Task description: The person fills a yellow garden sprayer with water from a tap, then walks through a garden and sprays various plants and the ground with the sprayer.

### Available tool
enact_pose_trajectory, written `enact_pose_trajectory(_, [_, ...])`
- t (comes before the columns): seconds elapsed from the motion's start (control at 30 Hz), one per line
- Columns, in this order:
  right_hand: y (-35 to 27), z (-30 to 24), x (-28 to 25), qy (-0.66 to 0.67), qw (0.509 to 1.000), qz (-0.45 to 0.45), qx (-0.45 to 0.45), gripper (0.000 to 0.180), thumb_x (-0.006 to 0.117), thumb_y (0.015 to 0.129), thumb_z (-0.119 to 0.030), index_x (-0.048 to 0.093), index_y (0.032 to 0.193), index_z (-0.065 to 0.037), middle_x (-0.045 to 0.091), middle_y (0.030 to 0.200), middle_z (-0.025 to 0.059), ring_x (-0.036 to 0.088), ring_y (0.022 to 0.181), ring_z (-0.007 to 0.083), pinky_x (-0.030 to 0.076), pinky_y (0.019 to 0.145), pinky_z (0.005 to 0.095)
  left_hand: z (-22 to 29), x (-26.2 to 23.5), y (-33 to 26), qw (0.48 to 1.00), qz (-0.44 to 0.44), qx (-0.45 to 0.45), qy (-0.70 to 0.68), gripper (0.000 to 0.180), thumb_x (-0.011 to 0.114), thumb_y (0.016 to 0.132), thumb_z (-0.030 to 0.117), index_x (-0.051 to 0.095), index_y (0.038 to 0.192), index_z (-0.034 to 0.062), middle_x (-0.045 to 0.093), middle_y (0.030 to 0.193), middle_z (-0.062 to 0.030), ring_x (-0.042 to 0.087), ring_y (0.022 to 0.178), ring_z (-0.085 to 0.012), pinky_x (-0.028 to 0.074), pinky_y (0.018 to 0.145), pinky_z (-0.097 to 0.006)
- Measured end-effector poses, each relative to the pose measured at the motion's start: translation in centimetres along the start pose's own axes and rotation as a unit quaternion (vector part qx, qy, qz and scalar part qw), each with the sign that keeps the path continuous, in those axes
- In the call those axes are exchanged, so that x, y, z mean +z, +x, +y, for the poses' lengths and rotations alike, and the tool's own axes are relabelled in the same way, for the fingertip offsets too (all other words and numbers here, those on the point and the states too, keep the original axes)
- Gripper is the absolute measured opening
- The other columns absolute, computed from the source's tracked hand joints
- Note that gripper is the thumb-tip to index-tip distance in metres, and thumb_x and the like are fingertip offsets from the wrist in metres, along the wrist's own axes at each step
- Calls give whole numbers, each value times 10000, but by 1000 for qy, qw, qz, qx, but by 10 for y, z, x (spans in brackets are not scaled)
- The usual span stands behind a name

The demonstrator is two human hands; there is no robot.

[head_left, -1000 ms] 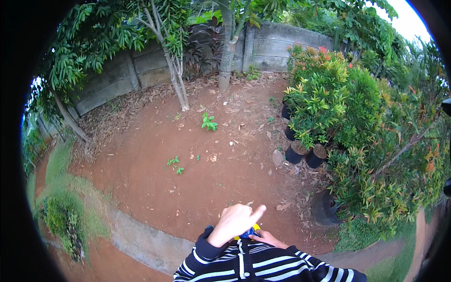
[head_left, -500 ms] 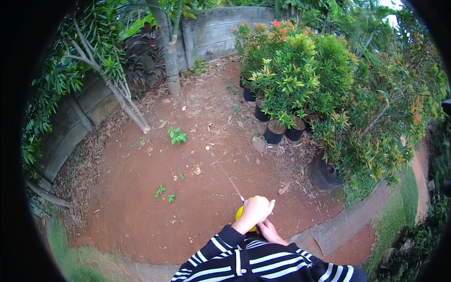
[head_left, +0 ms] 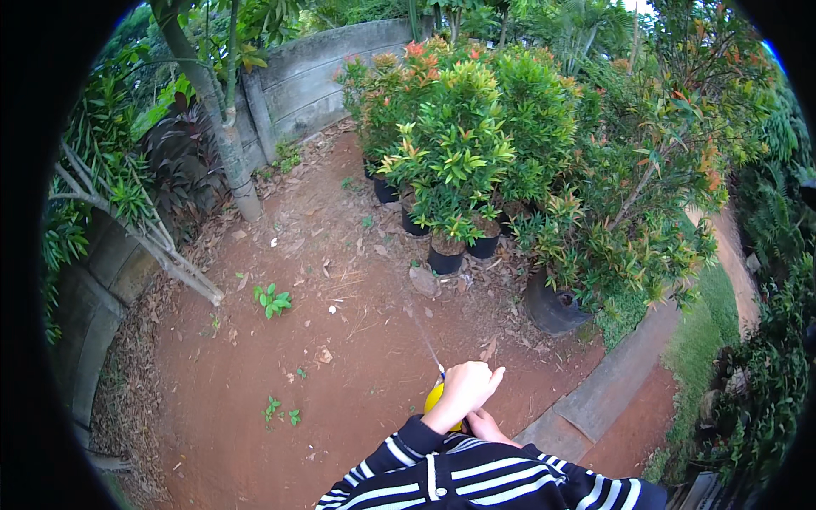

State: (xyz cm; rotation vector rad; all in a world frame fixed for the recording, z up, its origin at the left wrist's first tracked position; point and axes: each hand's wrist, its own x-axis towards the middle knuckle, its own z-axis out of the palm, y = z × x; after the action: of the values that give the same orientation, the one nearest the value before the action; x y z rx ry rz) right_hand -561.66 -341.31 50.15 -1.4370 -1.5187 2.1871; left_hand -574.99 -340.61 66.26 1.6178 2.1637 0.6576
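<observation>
A yellow spray bottle (head_left: 433,398) with a rounded body is held close in front of me, partly hidden behind my hands and sleeve. Over its top, my left hand (head_left: 469,391) is closed, thumb sticking out to the right. Lower down and to the right, my right hand (head_left: 486,427) is closed against the bottle, its fingers mostly covered by the left hand. From the small blue and white nozzle (head_left: 442,374) a thin jet of water (head_left: 428,346) runs forward and slightly left, toward the soil in front of the potted shrubs (head_left: 463,140).
Small green seedlings (head_left: 272,301) grow in the bare red soil (head_left: 246,365). A large black pot (head_left: 554,308) stands right of the smaller pots. Paving slabs (head_left: 586,404) edge the soil at right. Tree trunks (head_left: 242,187) and a concrete wall (head_left: 340,72) stand behind.
My view has turned to the right, so the shrubs, seedlings and wall sit further left. The jet now points nearer the potted shrubs. Both hands keep their hold on the spray bottle.
</observation>
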Motion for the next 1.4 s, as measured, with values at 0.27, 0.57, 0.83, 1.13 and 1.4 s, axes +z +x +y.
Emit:
enact_pose_trajectory(0.27, [32, -22, -38, 118, 991, 49, 30, 340, 476, 937, -344, 560, 883, -18, 551, 654, 28, 512, 590, 128, 379, 561, 236, -30, 5, 20, 956, -57, 71, -280, 324, 640, 822, 315, 597, 1052, 91, 617, 789, -67, 630, 655, -180, 491, 603, -299])
enact_pose_trajectory(0.57, [30, -42, -46, 132, 987, 82, 35, 335, 432, 944, -311, 544, 861, -6, 548, 617, 55, 518, 548, 150, 408, 541, 270, -57, 70, 45, 851, -259, 23, -456, 374, 419, 977, 320, 517, 1182, 23, 593, 995, -78, 588, 811, -188, 487, 718, -321])
enact_pose_trajectory(0.83, [8, -40, -33, 206, 967, 126, -78, 98, 586, 863, -118, 536, 860, -34, 544, 639, 25, 509, 573, 109, 384, 554, 229, -34, 37, 51, 908, -178, 171, -338, 290, 480, 934, 248, 561, 1090, 17, 638, 980, -154, 609, 923, -324, 470, 769, -370])
enact_pose_trajectory(1.13, [-1, -54, -31, 267, 939, 124, -179, 114, 550, 906, -138, 512, 954, -41, 544, 705, 19, 509, 626, 106, 400, 597, 237, 6, -5, 46, 855, -99, 375, -345, 222, 500, 909, 252, 547, 907, 35, 558, 807, -115, 554, 785, -305, 440, 689, -387])
enact_pose_trajectory(1.4, [5, -66, -25, 296, 934, 78, -187, 119, 528, 919, -148, 503, 968, -43, 541, 717, 20, 509, 636, 105, 402, 606, 238, -4, -4, 47, 875, -65, 326, -352, 264, 469, 936, 295, 530, 908, 40, 569, 779, -107, 596, 723, -283, 459, 673, -368])
